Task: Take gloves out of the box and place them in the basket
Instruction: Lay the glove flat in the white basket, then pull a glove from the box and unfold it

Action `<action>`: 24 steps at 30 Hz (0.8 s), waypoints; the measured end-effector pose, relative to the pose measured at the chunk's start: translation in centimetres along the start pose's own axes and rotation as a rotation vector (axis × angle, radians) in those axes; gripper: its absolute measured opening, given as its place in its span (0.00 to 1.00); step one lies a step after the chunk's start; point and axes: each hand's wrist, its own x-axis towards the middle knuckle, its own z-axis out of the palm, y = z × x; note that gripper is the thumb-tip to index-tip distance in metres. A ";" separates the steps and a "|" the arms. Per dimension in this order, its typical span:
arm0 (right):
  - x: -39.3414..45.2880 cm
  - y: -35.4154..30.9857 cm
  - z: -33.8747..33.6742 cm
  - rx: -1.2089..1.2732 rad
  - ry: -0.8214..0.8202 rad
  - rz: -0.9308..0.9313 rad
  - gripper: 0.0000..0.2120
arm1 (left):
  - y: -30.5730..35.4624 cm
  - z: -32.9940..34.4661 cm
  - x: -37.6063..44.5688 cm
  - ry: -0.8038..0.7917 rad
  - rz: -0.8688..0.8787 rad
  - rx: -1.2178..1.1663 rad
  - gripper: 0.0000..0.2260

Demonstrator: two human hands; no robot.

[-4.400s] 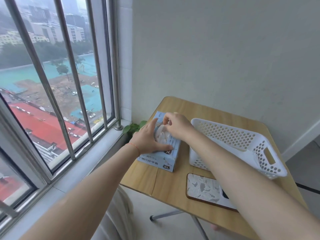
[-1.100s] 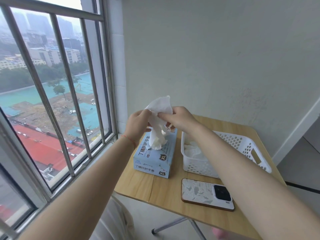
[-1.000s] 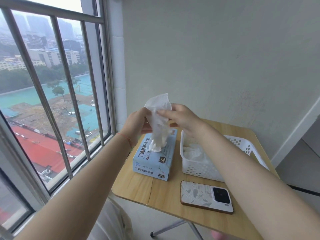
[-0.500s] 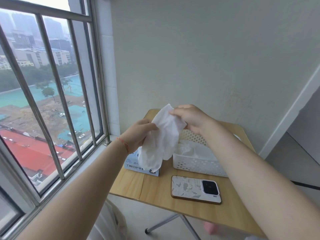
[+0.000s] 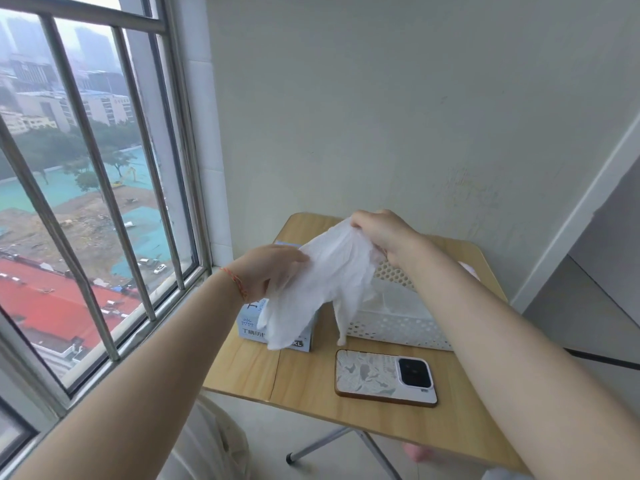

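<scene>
A white thin glove (image 5: 322, 282) hangs spread between both hands, above the table. My left hand (image 5: 266, 268) pinches its left edge. My right hand (image 5: 381, 233) grips its cuff from above. The glove's fingers dangle in front of the pale blue glove box (image 5: 251, 325), which is mostly hidden behind it. To the right stands the white perforated basket (image 5: 391, 327), with pale glove material inside it; my right forearm covers its far side.
A phone (image 5: 384, 377) in a patterned case lies on the wooden folding table (image 5: 304, 386) near the front edge. A barred window (image 5: 90, 188) runs along the left, and a plain wall stands close behind the table.
The glove has come fully out of the box and both hands have spread it wider. My right hand has carried its cuff toward the basket.
</scene>
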 end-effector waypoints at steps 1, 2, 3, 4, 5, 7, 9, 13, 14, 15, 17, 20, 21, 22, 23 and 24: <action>0.2 0.5 -0.1 -0.016 0.014 0.026 0.03 | -0.1 -0.1 0.3 0.000 -0.019 0.065 0.23; 0.4 1.1 -0.3 -0.022 0.023 0.058 0.01 | -0.1 0.0 0.7 0.011 -0.033 0.115 0.23; 0.6 1.7 -0.5 -0.025 0.030 0.091 0.03 | 0.1 0.1 0.9 0.047 -0.032 0.137 0.20; 0.9 2.3 -0.7 -0.023 0.034 0.124 0.05 | 0.4 0.4 1.1 0.076 -0.015 0.144 0.16; 1.2 2.9 -1.0 -0.018 0.040 0.153 0.07 | 0.8 0.6 1.4 0.096 0.013 0.155 0.14; 1.6 4.1 -1.8 0.000 0.046 0.208 0.11 | 1.5 1.3 2.6 0.129 0.086 0.201 0.07; 1.9 5.1 -2.5 0.017 0.030 0.243 0.11 | 2.1 1.9 4.1 0.161 0.151 0.302 0.05; 1.8 7.6 -4.8 0.015 0.077 0.318 0.09 | 2.6 5.1 7.5 0.149 0.228 0.696 0.05; 1.7 8.5 -5.5 0.016 0.088 0.347 0.10 | 2.6 6.1 8.3 0.127 0.244 0.777 0.06; 1.5 9.3 -6.2 0.015 0.099 0.375 0.10 | 2.6 7.2 9.0 0.109 0.262 0.850 0.06; 1.2 10.8 -7.5 0.017 0.129 0.427 0.10 | 2.4 9.1 10.1 0.091 0.311 0.968 0.07; 1.5 12.3 -8.8 -0.005 0.195 0.483 0.09 | 2.0 11.1 11.5 0.090 0.361 1.054 0.09; 1.6 12.8 -9.2 -0.033 0.203 0.490 0.09 | 1.8 11.8 11.9 0.106 0.375 1.089 0.11; 1.8 13.1 -9.5 -0.082 0.188 0.485 0.09 | 1.6 12.2 12.2 0.131 0.400 1.141 0.14; 2.0 13.4 -9.7 -0.149 0.161 0.466 0.11 | 1.5 12.7 12.3 0.150 0.434 1.191 0.18; 2.1 13.7 -9.8 -0.220 0.141 0.438 0.15 | 1.3 13.2 12.1 0.161 0.481 1.222 0.19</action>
